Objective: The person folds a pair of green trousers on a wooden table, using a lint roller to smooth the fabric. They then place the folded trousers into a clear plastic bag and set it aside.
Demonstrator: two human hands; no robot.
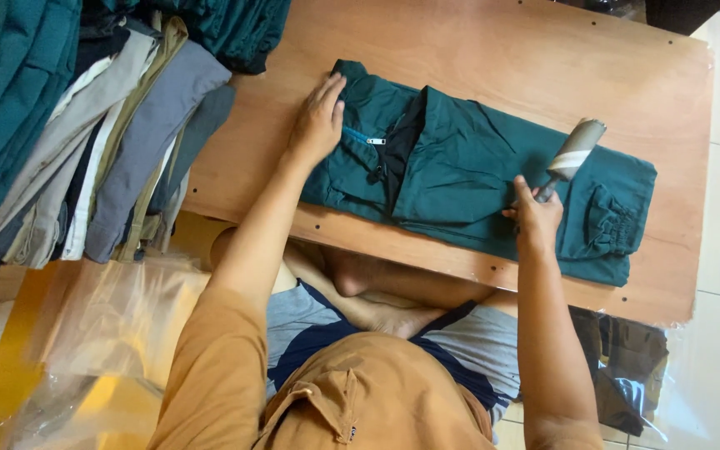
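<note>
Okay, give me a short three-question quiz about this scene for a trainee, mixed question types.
1. True or false: the right hand holds a lint roller.
2. The left hand rests flat on: A) the clothing stack B) the folded green trousers C) the plastic bag
3. What surface do the trousers lie on?

Key: 1 true. 2 B. 3 The wooden board.

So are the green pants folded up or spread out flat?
Folded. The green pants lie doubled over in layers on the wooden table, both cuffs stacked at one end; the left hand presses them flat.
</note>
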